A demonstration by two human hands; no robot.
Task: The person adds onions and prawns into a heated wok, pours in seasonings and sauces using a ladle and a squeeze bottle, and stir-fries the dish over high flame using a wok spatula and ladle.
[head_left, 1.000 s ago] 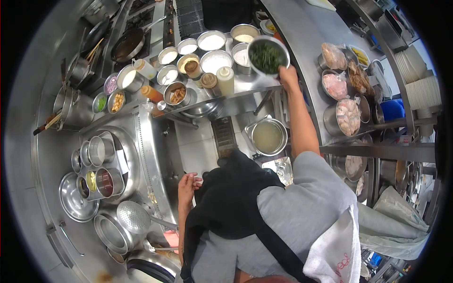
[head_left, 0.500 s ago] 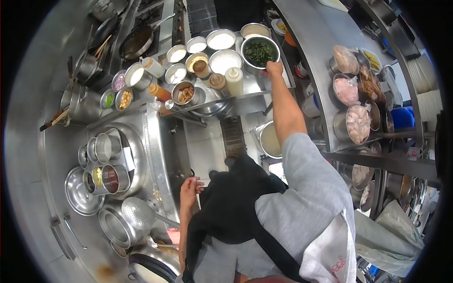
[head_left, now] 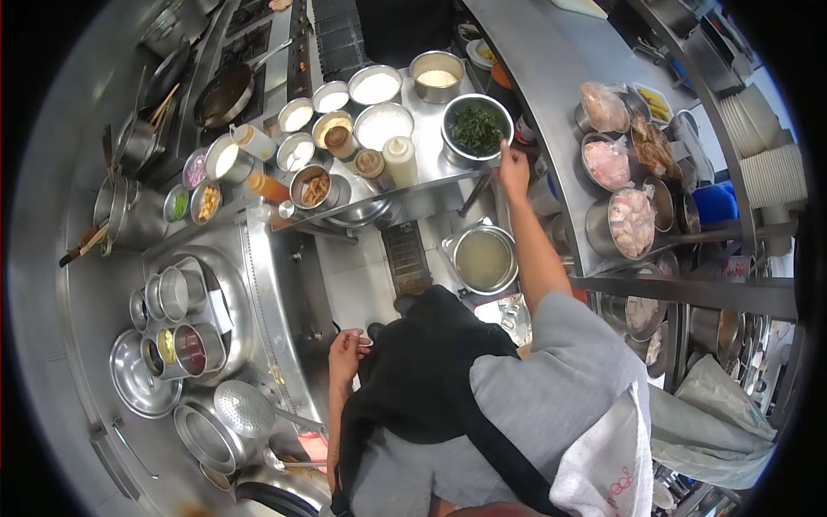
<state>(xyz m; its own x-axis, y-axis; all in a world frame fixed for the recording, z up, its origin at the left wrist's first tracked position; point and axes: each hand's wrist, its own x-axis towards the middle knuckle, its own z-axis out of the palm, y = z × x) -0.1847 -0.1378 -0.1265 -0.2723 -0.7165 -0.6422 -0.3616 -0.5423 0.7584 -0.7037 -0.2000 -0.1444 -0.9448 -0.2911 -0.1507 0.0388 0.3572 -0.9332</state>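
My right hand (head_left: 514,170) grips the near right rim of a metal bowl of chopped leafy greens (head_left: 476,129). The bowl is at the right end of a steel table (head_left: 422,172). Beside it sit a round tin of pale powder (head_left: 438,76) and a squeeze bottle of pale sauce (head_left: 400,161). My left hand (head_left: 348,351) hangs low by the black apron (head_left: 413,353), apart from the table. Its fingers are curled in, and whether anything small is between them is hidden.
Several metal bowls of white powder (head_left: 384,127) crowd the table. A pot of cloudy liquid (head_left: 484,260) stands low beneath my right arm. The right counter holds containers of raw meat (head_left: 631,222). A frying pan (head_left: 224,96) sits on the stove; a perforated skimmer (head_left: 245,408) lies lower left.
The bowl of greens has shifted nearer the table's front right edge, away from the powder tin, with my right hand on its rim. The left fingers have curled in more. The view has shifted slightly.
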